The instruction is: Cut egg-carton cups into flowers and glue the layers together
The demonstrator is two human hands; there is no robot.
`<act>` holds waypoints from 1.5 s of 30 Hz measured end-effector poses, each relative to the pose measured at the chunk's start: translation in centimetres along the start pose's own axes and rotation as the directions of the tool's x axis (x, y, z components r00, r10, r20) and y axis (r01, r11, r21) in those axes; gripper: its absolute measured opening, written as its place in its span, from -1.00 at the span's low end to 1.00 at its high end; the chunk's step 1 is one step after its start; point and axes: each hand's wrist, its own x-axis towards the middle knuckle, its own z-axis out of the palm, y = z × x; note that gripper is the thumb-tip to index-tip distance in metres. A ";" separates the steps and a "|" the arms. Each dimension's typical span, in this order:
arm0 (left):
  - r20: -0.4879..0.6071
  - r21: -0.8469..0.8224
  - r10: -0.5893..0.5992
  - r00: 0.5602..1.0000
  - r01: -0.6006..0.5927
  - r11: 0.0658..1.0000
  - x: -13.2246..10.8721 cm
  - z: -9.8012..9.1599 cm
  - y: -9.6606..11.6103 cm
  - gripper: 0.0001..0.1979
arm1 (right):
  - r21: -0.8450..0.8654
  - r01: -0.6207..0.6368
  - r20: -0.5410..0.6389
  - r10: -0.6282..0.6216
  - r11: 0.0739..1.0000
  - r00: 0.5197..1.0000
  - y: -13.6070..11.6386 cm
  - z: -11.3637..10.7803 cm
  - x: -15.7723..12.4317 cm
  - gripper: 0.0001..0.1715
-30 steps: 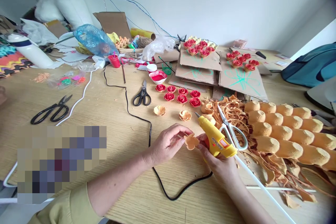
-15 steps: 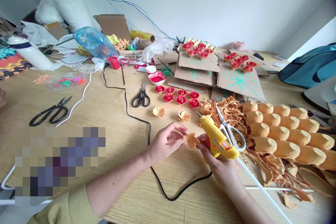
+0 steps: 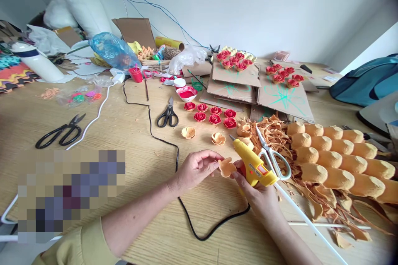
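Note:
Between my two hands is a small tan carton flower cup [image 3: 226, 167] with petal-like edges. My left hand [image 3: 194, 170] pinches its left edge between thumb and fingers. A yellow glue gun [image 3: 254, 165] sits in my right hand [image 3: 259, 194], its nozzle pointing up and left, while the thumb and a fingertip touch the cup's right edge. Just beyond lie two plain tan flowers [image 3: 188, 133] [image 3: 218, 138], and behind them several red painted flowers [image 3: 214, 119] in rows.
Right of the glue gun are white-handled scissors [image 3: 273, 157], carton scraps [image 3: 272, 132] and an egg tray [image 3: 338, 153]. Black scissors [image 3: 168, 115] lie centre-left. A black cord [image 3: 199, 238] loops below my hands. Cardboard [image 3: 286, 99] bearing red flowers stands behind.
The glue gun has shifted slightly left with my right hand, and its nozzle points a little further left. The tan cup has turned slightly between my fingers.

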 end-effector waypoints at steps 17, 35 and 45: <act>0.046 -0.075 -0.084 0.995 0.087 0.993 0.0 0.0 0.4 -0.62 | 0.046 0.020 0.000 -0.020 0.999 1.000 -0.1 0.3 -0.1 -0.78; 0.020 0.076 -0.077 0.997 0.076 0.994 -0.1 0.6 0.0 -0.72 | -0.065 0.004 -0.096 -0.010 0.998 0.995 -1.1 0.6 0.0 -0.76; 0.055 0.154 -0.100 0.993 0.091 0.984 -0.1 0.5 0.0 -0.74 | -0.184 -0.043 -0.094 0.026 0.982 0.995 -0.9 0.6 0.1 -0.74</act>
